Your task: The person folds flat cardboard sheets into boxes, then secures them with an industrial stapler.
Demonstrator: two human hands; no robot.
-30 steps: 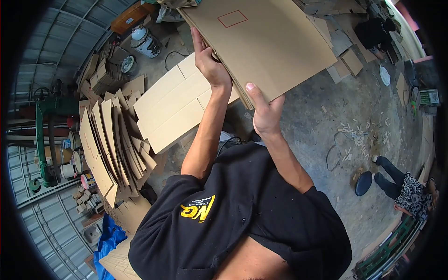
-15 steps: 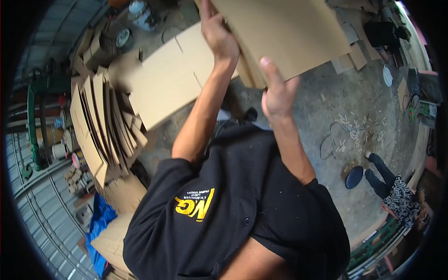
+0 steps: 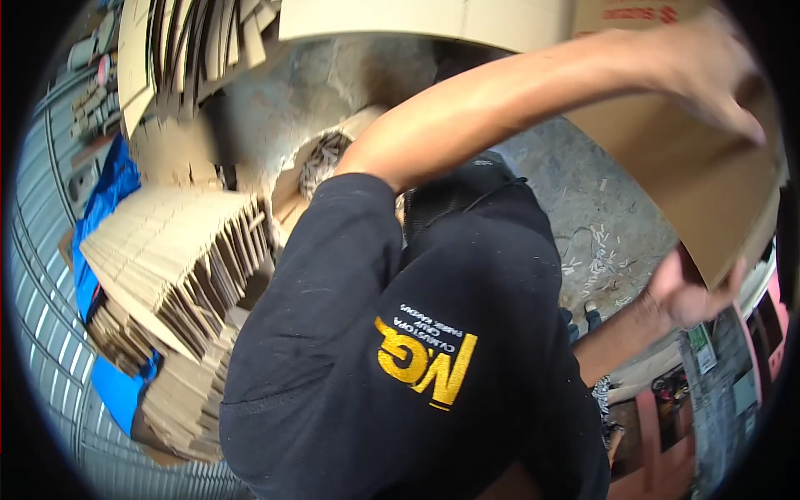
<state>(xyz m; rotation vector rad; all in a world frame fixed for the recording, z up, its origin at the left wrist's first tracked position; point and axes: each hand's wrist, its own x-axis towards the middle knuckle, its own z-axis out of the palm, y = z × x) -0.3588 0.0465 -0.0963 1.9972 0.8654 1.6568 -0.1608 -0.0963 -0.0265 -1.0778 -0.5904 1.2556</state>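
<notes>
A flat brown cardboard sheet (image 3: 667, 171) is held out at the far right, tilted, between my two hands. My left hand (image 3: 708, 71), somewhat smeared by motion, reaches across and is closed at its upper edge, with the thumb lying over the sheet's face. At the lower corner, my right hand (image 3: 687, 292) grips the sheet with its fingers curled round the edge. Behind my left forearm lies printed cardboard (image 3: 625, 12) with red lettering, beside a pale cardboard sheet (image 3: 375, 17) along the top of the view.
Upright cardboard pieces (image 3: 196, 42) stand at upper left. Below them is a large stack of cut cardboard (image 3: 179, 242) near a blue tarp (image 3: 108, 225). An open carton (image 3: 287, 187) with scraps sits by my left elbow. Paper strips (image 3: 600, 258) litter the concrete floor.
My view and body have turned, and both hands have swung to the right with the cardboard. The stacked cardboard at left and the scrap carton have come into view.
</notes>
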